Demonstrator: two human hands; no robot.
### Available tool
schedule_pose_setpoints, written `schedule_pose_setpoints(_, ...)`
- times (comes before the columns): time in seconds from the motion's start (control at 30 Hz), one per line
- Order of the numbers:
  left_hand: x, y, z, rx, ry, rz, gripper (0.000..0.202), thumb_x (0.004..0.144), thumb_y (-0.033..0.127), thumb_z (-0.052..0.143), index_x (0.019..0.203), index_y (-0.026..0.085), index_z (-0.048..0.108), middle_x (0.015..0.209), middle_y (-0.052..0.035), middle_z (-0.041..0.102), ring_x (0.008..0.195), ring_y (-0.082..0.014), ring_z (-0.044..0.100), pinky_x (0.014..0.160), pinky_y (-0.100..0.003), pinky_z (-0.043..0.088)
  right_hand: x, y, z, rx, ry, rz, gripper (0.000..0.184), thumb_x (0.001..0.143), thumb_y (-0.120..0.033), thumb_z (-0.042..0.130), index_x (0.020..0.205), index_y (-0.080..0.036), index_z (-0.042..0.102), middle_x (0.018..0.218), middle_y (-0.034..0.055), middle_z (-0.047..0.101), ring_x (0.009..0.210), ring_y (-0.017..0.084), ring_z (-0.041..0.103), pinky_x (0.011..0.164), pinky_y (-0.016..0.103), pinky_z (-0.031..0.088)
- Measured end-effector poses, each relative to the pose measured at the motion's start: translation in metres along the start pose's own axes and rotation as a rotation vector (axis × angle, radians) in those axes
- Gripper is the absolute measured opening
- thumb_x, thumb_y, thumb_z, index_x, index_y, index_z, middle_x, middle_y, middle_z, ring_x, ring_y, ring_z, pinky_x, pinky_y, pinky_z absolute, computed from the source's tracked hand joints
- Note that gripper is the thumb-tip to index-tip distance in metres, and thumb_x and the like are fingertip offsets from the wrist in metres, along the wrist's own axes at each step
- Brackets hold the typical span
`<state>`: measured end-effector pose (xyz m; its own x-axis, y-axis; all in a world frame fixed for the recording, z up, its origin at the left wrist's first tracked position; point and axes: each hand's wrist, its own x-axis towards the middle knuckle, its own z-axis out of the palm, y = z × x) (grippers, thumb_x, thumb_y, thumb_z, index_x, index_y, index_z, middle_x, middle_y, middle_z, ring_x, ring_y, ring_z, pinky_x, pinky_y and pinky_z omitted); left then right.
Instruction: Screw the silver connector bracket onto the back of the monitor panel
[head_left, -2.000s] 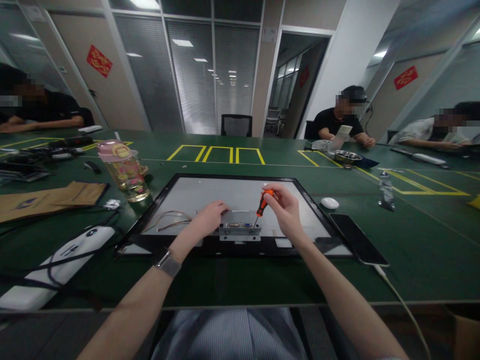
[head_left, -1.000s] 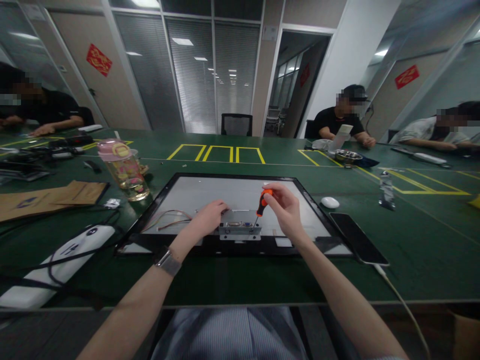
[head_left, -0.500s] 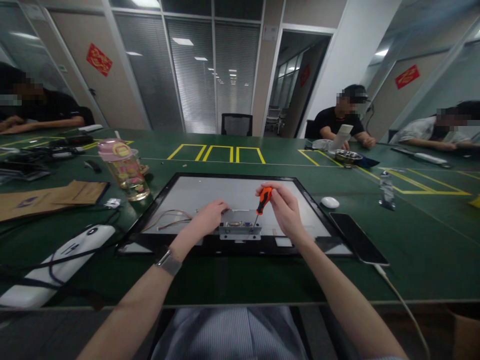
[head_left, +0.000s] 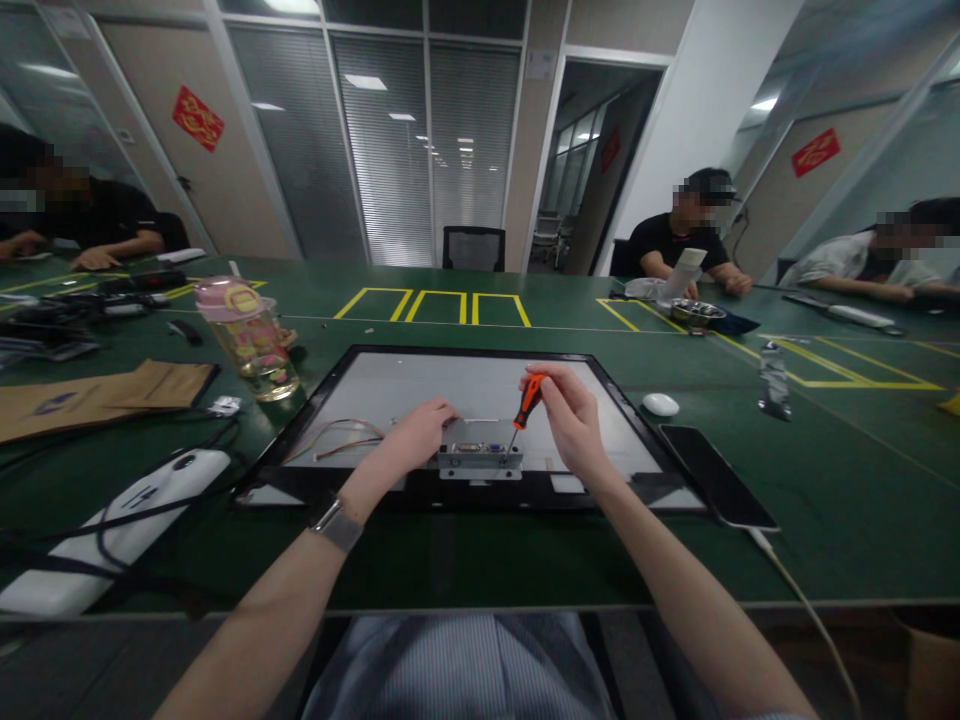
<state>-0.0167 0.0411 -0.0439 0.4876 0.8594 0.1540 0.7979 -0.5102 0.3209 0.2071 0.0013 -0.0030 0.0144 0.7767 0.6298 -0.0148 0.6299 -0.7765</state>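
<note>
An orange-and-black screwdriver (head_left: 529, 402) is pinched in my right hand (head_left: 571, 415), its shaft slanting down to the right end of a metal bracket (head_left: 480, 462) with connector ports. My left hand (head_left: 421, 432) is closed at the bracket's upper left corner, steadying it; its fingertips are partly hidden behind. The bracket stands along the near edge of a display panel (head_left: 397, 385), which lies flat with a pale back and black frame. Thin wires (head_left: 341, 440) lie on the panel, left of my left hand.
To the left are a pink-lidded bottle (head_left: 244, 340), brown paper packets (head_left: 161, 385) and a white power strip (head_left: 142, 520) with dark cables. A phone (head_left: 716, 478) on a white cable and a white oval case (head_left: 660, 405) lie right. Several people sit across the green table (head_left: 465, 570).
The fingers of my right hand have shifted slightly on the screwdriver handle, while its tip stays at the bracket. My left hand keeps its place. A person at far left has moved a hand.
</note>
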Motion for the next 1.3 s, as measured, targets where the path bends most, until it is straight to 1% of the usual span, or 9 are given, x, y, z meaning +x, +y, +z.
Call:
schedule_pose_setpoints(0.17, -0.001, 0.001, -0.001, 0.009, -0.006, -0.007, 0.041, 0.082, 0.001, 0.034, 0.107, 0.015, 0.062, 0.114, -0.0087, 0.06, 0.104, -0.018, 0.056, 0.095, -0.028, 0.042, 0.001, 0.003, 0.0, 0.051, -0.039, 0.002, 0.021, 0.093, -0.031, 0.047, 0.104, -0.026, 0.064, 0.093, 0.0038, 0.067, 0.089, 0.019, 0.064, 0.088, 0.04, 0.049)
schedule_pose_setpoints(0.33, 0.0, 0.0, 0.0, 0.017, -0.009, -0.005, 0.039, 0.082, 0.001, 0.034, 0.107, 0.015, 0.062, 0.112, -0.0086, 0.06, 0.106, -0.018, 0.055, 0.096, -0.028, 0.041, 0.0, -0.001, 0.001, -0.006, -0.022, -0.003, 0.016, 0.084, -0.028, 0.063, 0.099, -0.026, 0.066, 0.094, 0.0024, 0.063, 0.086, 0.017, 0.06, 0.08, 0.033, 0.049)
schedule_pose_setpoints(0.43, 0.001, -0.001, 0.001, 0.02, -0.009, 0.009, 0.04, 0.082, 0.001, 0.035, 0.107, 0.014, 0.062, 0.112, -0.0088, 0.06, 0.106, -0.0178, 0.055, 0.096, -0.027, 0.041, 0.0, -0.002, 0.001, -0.022, 0.002, -0.027, 0.013, 0.081, -0.026, 0.066, 0.094, -0.026, 0.067, 0.089, 0.0011, 0.061, 0.083, 0.016, 0.058, 0.075, 0.03, 0.049)
schedule_pose_setpoints(0.57, 0.002, -0.002, 0.002, 0.029, -0.003, 0.012, 0.04, 0.081, 0.0, 0.035, 0.107, 0.015, 0.062, 0.112, -0.0082, 0.06, 0.107, -0.0175, 0.055, 0.097, -0.027, 0.041, 0.0, 0.0, -0.001, -0.033, 0.004, -0.019, 0.011, 0.086, -0.029, 0.06, 0.095, -0.026, 0.067, 0.087, 0.001, 0.062, 0.078, 0.015, 0.058, 0.072, 0.03, 0.048)
schedule_pose_setpoints(0.73, 0.002, -0.002, 0.002, 0.041, -0.008, 0.009, 0.041, 0.082, 0.0, 0.035, 0.109, 0.015, 0.062, 0.114, -0.0084, 0.06, 0.107, -0.0172, 0.056, 0.098, -0.027, 0.041, 0.0, 0.001, -0.001, 0.045, -0.043, -0.001, 0.021, 0.094, -0.03, 0.047, 0.106, -0.027, 0.064, 0.092, 0.0034, 0.067, 0.089, 0.018, 0.063, 0.085, 0.038, 0.049)
schedule_pose_setpoints(0.87, 0.001, 0.0, 0.0, 0.052, -0.012, -0.001, 0.041, 0.082, 0.001, 0.034, 0.109, 0.014, 0.062, 0.115, -0.0088, 0.06, 0.107, -0.0173, 0.055, 0.096, -0.027, 0.042, 0.0, -0.001, 0.0, 0.043, -0.066, -0.005, 0.022, 0.094, -0.029, 0.046, 0.108, -0.026, 0.063, 0.095, 0.0042, 0.068, 0.092, 0.019, 0.064, 0.089, 0.041, 0.048)
schedule_pose_setpoints(0.97, 0.0, 0.001, -0.001, 0.031, -0.007, 0.003, 0.04, 0.082, 0.001, 0.034, 0.108, 0.014, 0.062, 0.114, -0.0089, 0.06, 0.105, -0.0173, 0.056, 0.096, -0.027, 0.042, 0.0, -0.003, 0.0, -0.021, -0.047, -0.011, 0.019, 0.089, -0.028, 0.055, 0.105, -0.026, 0.065, 0.097, 0.0038, 0.066, 0.091, 0.019, 0.063, 0.086, 0.038, 0.049)
schedule_pose_setpoints(1.07, 0.0, 0.001, -0.001, 0.02, -0.001, 0.005, 0.039, 0.083, 0.002, 0.034, 0.107, 0.014, 0.062, 0.112, -0.0082, 0.06, 0.104, -0.0174, 0.056, 0.095, -0.027, 0.042, 0.001, -0.005, 0.0, -0.068, -0.009, -0.043, 0.016, 0.081, -0.025, 0.065, 0.097, -0.025, 0.066, 0.091, 0.0021, 0.061, 0.085, 0.017, 0.059, 0.08, 0.034, 0.049)
schedule_pose_setpoints(1.3, 0.001, -0.001, 0.001, 0.015, -0.005, -0.018, 0.04, 0.084, 0.003, 0.034, 0.109, 0.016, 0.062, 0.114, -0.0074, 0.06, 0.105, -0.0174, 0.056, 0.095, -0.028, 0.042, 0.0, -0.008, 0.0, -0.101, 0.009, -0.056, 0.013, 0.088, -0.027, 0.056, 0.096, -0.025, 0.066, 0.089, 0.0016, 0.059, 0.079, 0.015, 0.057, 0.074, 0.031, 0.047)
